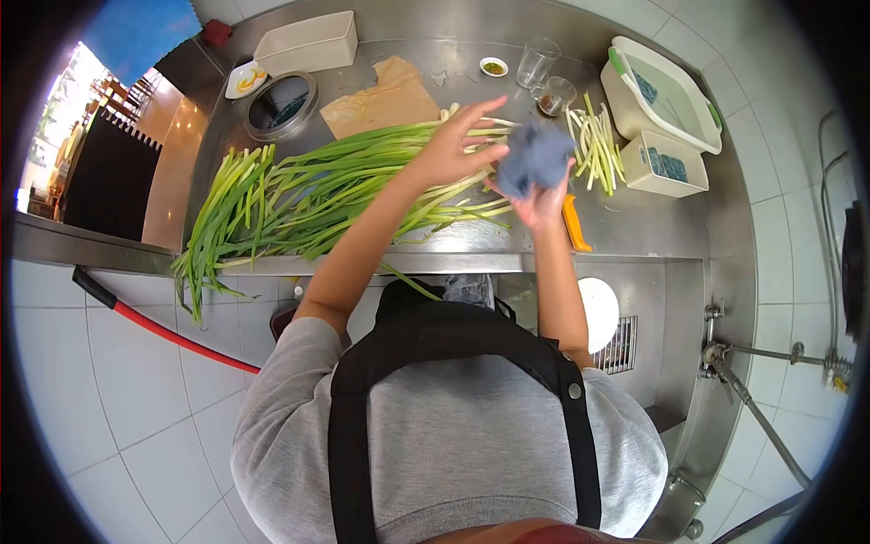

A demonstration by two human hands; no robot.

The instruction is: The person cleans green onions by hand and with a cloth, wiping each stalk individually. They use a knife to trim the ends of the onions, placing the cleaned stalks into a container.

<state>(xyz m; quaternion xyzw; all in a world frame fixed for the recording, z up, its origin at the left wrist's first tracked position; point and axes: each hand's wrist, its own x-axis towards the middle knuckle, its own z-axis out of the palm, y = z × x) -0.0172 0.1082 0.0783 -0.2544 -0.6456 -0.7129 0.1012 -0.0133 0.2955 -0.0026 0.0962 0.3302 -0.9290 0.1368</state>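
Note:
My right hand (542, 201) holds a crumpled blue-grey cloth (535, 159) above the steel counter, with its fingers partly hidden behind the cloth. To the left of the cloth, my left hand (462, 145) is raised with its fingers apart and nothing in it. Below and left of my left hand, long green onions (335, 181) lie spread across the counter, some hanging over its front edge. Right of the cloth is a small pile of cut pale stalks (594, 145). An orange-handled tool (573, 224) lies just beside my right wrist.
Brown paper (381, 102), a round steel container (313, 95) and a cream tray (308, 43) stand behind the onions. Two glasses (538, 63) and a sauce dish (494, 66) are at the back. Tubs (625, 91) stand right; a white plate (598, 313) sits below the counter.

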